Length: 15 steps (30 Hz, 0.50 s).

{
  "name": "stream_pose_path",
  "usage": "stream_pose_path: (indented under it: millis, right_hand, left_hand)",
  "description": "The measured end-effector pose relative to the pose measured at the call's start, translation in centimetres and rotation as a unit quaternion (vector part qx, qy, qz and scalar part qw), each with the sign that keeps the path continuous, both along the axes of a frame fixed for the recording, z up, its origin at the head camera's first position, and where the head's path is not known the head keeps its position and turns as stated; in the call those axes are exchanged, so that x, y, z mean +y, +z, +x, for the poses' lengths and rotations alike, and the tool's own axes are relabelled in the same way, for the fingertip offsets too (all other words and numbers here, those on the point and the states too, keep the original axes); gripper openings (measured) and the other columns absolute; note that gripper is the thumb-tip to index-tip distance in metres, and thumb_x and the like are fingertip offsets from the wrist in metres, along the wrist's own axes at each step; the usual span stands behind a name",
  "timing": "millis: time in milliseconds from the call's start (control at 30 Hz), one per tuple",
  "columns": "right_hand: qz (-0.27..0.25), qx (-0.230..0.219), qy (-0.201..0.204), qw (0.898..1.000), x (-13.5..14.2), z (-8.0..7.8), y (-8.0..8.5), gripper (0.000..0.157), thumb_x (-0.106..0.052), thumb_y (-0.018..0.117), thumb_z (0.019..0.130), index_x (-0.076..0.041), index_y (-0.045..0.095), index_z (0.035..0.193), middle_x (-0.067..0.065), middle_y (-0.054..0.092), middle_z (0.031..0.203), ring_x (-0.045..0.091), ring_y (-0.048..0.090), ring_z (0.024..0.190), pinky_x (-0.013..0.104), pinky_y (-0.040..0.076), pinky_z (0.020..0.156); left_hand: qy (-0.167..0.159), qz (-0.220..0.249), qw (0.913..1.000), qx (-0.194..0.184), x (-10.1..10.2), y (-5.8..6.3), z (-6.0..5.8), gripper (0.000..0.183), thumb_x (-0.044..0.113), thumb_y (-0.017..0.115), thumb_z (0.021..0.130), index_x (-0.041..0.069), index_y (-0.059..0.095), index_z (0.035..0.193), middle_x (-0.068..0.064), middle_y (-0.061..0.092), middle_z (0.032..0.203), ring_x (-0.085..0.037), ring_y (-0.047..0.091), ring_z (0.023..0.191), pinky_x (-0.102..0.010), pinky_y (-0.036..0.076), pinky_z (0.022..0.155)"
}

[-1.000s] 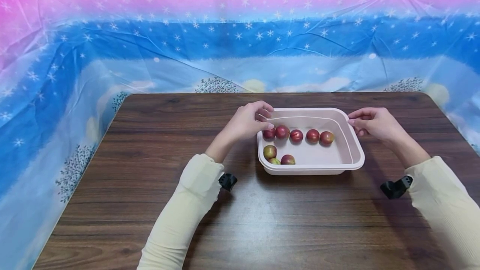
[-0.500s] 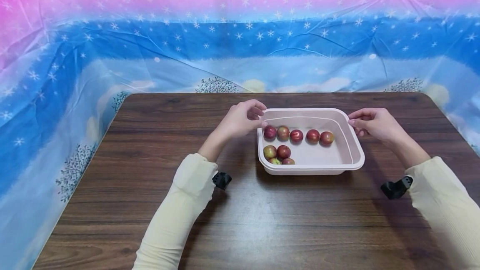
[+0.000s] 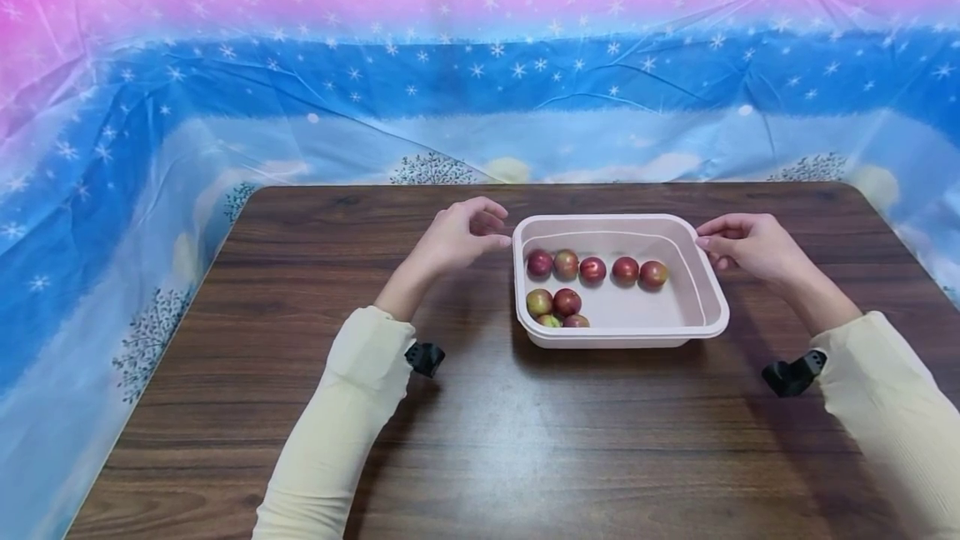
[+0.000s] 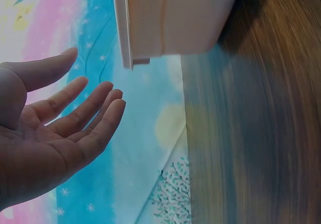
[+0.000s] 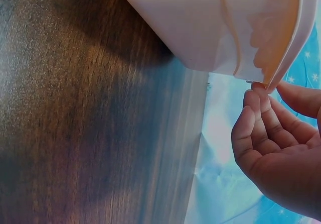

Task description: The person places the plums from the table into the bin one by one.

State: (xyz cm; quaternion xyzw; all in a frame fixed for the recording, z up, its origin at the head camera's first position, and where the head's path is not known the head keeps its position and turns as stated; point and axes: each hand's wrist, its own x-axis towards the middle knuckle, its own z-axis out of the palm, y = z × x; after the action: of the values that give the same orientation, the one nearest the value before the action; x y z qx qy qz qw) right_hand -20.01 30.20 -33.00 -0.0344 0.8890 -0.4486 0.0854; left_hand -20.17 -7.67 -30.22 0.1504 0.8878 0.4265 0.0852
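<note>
A pale pink plastic tub [image 3: 637, 332] stands on the table in the head view, with several red and green plums [image 3: 592, 271] inside. Some lie in a row toward the back; others cluster at the front left corner. My right hand [image 3: 757, 248] pinches the tub's rim at its far right corner, thumb on one side and fingers below, as the right wrist view shows. Just off the left rim, my left hand [image 3: 457, 236] holds nothing. Its fingers [image 4: 95, 106] are loosely bent and apart from the tub wall [image 4: 175, 18] in the left wrist view.
The brown wooden table [image 3: 300, 440] spans the scene beneath both arms. A pink and blue snowflake cloth [image 3: 450, 73] hangs behind it and down its left side. Black wrist mounts [image 3: 425, 359] sit at both cuffs.
My left hand has drawn back leftward from over the tub's left edge, and a red plum now lies in the front left cluster. The right hand and the tub have stayed put.
</note>
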Motion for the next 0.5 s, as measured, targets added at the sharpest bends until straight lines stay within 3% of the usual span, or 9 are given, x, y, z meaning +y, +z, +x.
stream_pose_path:
  millis: [333,500]
  right_hand:
    - [0.017,0.015,-0.003,1.0,-0.1,0.1,0.1,0.033,-0.013,0.054,0.092,0.012,0.052,0.113,-0.003,0.061,0.073,0.013,0.056,0.061,0.028,0.051,0.057]
    - [0.008,0.042,-0.027,0.999,0.0,0.0,-0.3,0.035,-0.017,0.056,0.092,0.011,0.054,0.113,0.001,0.061,0.073,0.013,0.056,0.062,0.027,0.051,0.056]
  left_hand:
    - [0.029,-0.007,0.9995,-0.008,-2.3,-0.8,-0.4,0.032,0.021,0.065,0.086,0.007,0.057,0.114,-0.009,0.062,0.11,-0.021,0.056,0.101,-0.036,0.044,0.083]
    - [0.044,-0.008,0.999,-0.002,-3.3,-1.2,-0.3,0.029,0.025,0.06,0.089,0.008,0.059,0.112,-0.008,0.062,0.109,-0.021,0.055,0.099,-0.036,0.043,0.084]
